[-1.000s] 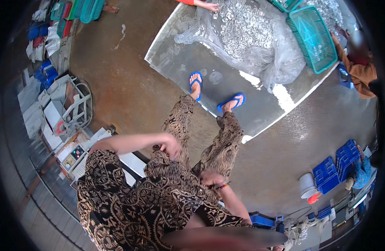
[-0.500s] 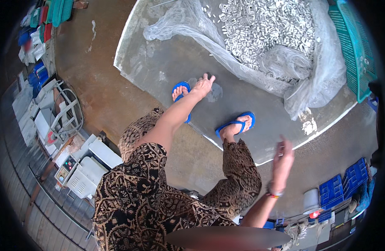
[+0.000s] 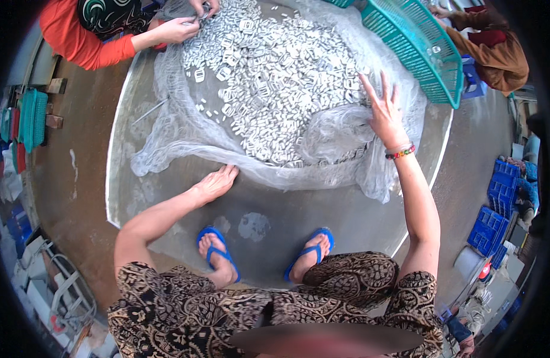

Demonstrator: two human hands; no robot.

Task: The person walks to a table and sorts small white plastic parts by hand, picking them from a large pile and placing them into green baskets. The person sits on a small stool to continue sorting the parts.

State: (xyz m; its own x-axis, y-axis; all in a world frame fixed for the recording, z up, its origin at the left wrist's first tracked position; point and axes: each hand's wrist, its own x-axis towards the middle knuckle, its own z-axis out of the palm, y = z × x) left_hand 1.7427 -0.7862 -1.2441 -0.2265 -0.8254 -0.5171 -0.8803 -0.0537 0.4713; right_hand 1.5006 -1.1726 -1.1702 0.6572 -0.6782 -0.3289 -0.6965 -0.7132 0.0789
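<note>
A heap of small silvery-white pieces point(image 3: 287, 77), several shaped like open-framed buckles, lies on a pale translucent net point(image 3: 194, 140) on the grey slab. My left hand point(image 3: 216, 183) is low at the net's near left edge, fingers stretched out and holding nothing that I can see. Whether its fingertips touch the net or the slab is hard to tell. Over the right side of the net, my right hand point(image 3: 383, 116) has its fingers spread, beside a bunched fold of netting point(image 3: 334, 131). A beaded bracelet circles that wrist.
A green plastic basket point(image 3: 418, 51) stands at the net's far right. At the far left, a co-worker's hands point(image 3: 185, 27) handle small pieces; another person in a brown sleeve point(image 3: 495, 59) is at the far right. Blue crates point(image 3: 495, 206) lie rightward. My blue sandals point(image 3: 310, 253) rest on the slab.
My view has turned and shifted toward the heap, bringing two co-workers into sight. My left hand is now by the net's near edge. My right hand has reached forward over the net, fingers spread.
</note>
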